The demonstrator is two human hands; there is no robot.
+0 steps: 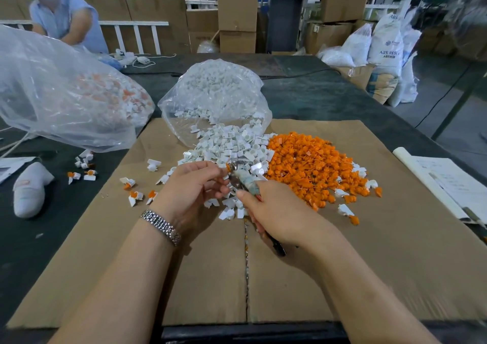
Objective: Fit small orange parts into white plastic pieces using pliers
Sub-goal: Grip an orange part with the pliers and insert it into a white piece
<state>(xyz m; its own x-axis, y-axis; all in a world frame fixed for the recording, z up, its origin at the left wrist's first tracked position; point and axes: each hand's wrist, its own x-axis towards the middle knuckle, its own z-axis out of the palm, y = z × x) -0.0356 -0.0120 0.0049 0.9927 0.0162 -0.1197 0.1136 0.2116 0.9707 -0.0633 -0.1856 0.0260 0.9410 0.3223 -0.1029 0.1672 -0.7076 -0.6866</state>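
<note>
The right hand [274, 212] is curled around the handles of the pliers [241, 179], gripping them with the thumb along the top. The tool points away and to the left, its metal nose at the near edge of the white pile. The left hand [189, 185] meets that nose, fingers bent and pinching at a small part right at the tip. A speck of orange shows there, though the piece is too small and hidden to say whether it is orange alone or already in a white one. A metal watch band [161, 227] sits on the left wrist.

Both hands work over a flat sheet of cardboard [369, 251] laid on a dark table [329, 93]. The heap of white pieces [226, 143] spills from an open clear bag [213, 90] at the far middle of the cardboard. Touching its right side lies the heap of orange parts [313, 167], with a few white pieces mixed along its right and near edges.

To the left of the hands, several finished pieces [135, 197], white with orange in them, lie scattered on the cardboard and table. A larger clear bag [52, 93] at far left holds more of them. A white glove [30, 188] lies near the left edge, papers [448, 183] at the right. Another person [66, 19] sits at the far left.
</note>
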